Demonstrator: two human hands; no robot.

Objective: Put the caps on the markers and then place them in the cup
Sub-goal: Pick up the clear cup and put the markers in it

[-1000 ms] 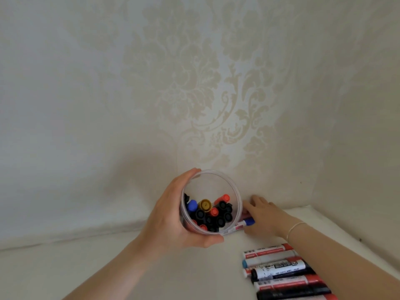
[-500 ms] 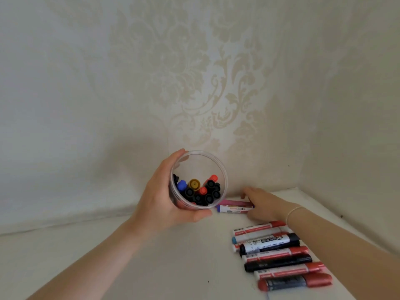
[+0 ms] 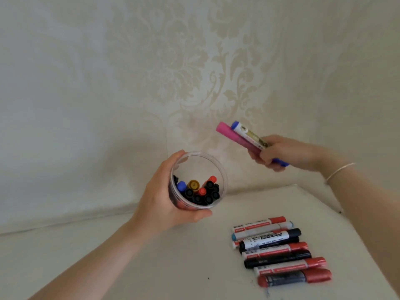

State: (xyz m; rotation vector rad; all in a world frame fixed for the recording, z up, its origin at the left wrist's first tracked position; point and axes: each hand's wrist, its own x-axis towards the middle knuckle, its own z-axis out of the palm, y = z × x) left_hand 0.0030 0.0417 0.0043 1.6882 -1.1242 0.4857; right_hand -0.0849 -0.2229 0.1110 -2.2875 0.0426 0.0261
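The left hand (image 3: 164, 200) is wrapped around a clear plastic cup (image 3: 223, 182), thumb curled along the near side and fingers over the far rim, holding it tilted so its mouth faces the camera. Inside the cup stand a bunch of markers (image 3: 201, 191) seen end on: mostly black caps, two red ones, a blue one and a gold one, packed toward the lower side of the cup. Whether the cup's base touches the desk (image 3: 173, 256) cannot be told.

The right hand (image 3: 279, 153) is raised above the desk, to the right of the cup and apart from it, fingers curled around two markers held side by side. One is a pink marker (image 3: 231, 135), the other a white marker with blue ends (image 3: 246, 133); both point up and to the left, toward the wall, and a blue end sticks out from the lower side of the fist. A thin bracelet (image 3: 339, 171) circles the right wrist.

On the desk, near and to the right of the cup, a row of capped markers (image 3: 279, 250) lies packed together, each running left to right: red-capped ones, black ones and one with a light blue cap, some overlapping.

Behind everything is cream wallpaper (image 3: 194, 61) with a pale floral pattern, meeting a second wall at the far right corner
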